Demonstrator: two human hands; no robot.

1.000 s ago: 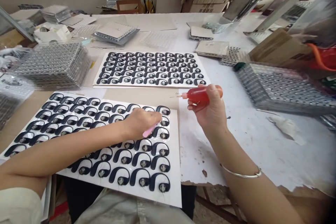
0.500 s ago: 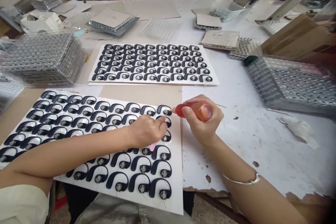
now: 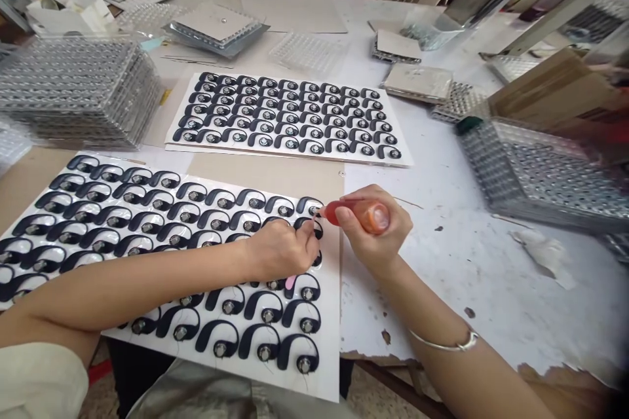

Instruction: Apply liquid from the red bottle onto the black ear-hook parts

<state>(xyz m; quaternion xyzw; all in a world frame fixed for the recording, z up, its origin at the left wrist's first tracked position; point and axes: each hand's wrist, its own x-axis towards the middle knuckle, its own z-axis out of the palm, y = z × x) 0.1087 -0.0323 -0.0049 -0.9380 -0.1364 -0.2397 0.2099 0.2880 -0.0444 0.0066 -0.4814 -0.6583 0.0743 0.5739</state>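
My right hand (image 3: 381, 229) is wrapped round a red-orange squeeze bottle (image 3: 356, 215). The bottle lies nearly level, its nozzle at the black hook-shaped piece (image 3: 309, 203) in the top right corner of the near white sheet (image 3: 328, 340). Rows of such pieces, each with a silver round part at its curl, cover that sheet. My left hand (image 3: 285, 250) is closed in a pinch over the right side of the sheet. From under it sticks the pink end of a slim tool (image 3: 291, 283); a thin tip meets the nozzle area. The rest of the tool is hidden by my fingers.
A second white sheet (image 3: 405, 156) with similar black pieces lies farther back. Stacks of clear bubbled trays stand at left (image 3: 78, 88) and right (image 3: 555, 163). A cardboard box (image 3: 545, 88) and crumpled tissue (image 3: 543, 252) are also at right.
My left hand has shifted slightly right, closer to the bottle's nozzle. The bottle has moved slightly left and down in view. The whole view has tilted a little.
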